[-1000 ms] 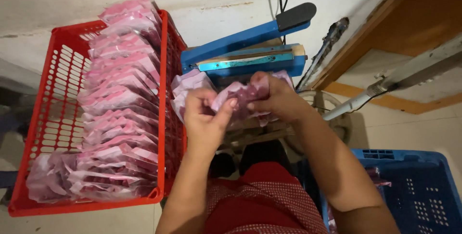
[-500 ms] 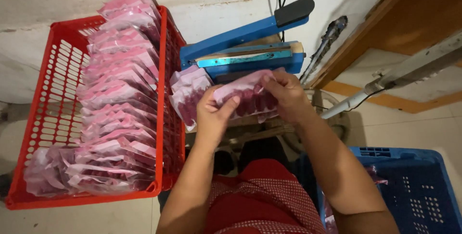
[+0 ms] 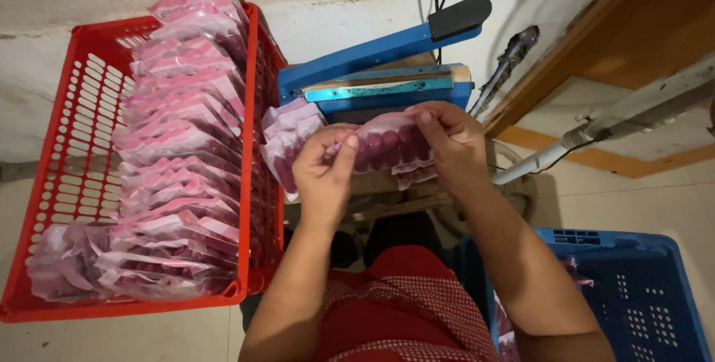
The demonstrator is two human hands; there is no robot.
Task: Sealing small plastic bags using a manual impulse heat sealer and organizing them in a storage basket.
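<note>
We hold a clear pouch of pink pieces [image 3: 387, 146] between our left hand [image 3: 324, 172] and right hand [image 3: 450, 142], each pinching one end, just in front of the blue heat sealer [image 3: 383, 83], whose arm stands raised toward one o'clock. At nine o'clock from our hands sits a red crate [image 3: 59, 153] stacked with pink filled pouches [image 3: 175, 146], and a smaller pile of pouches [image 3: 287, 138] lies just beside our left hand. At five o'clock we see a blue crate [image 3: 633, 287], and a metal bar [image 3: 603, 127] slants at three o'clock.

red crate [image 3: 74, 146], pink packets [image 3: 179, 124], blue sealer [image 3: 380, 71], perhaps checked red cloth [image 3: 402, 310]
</note>
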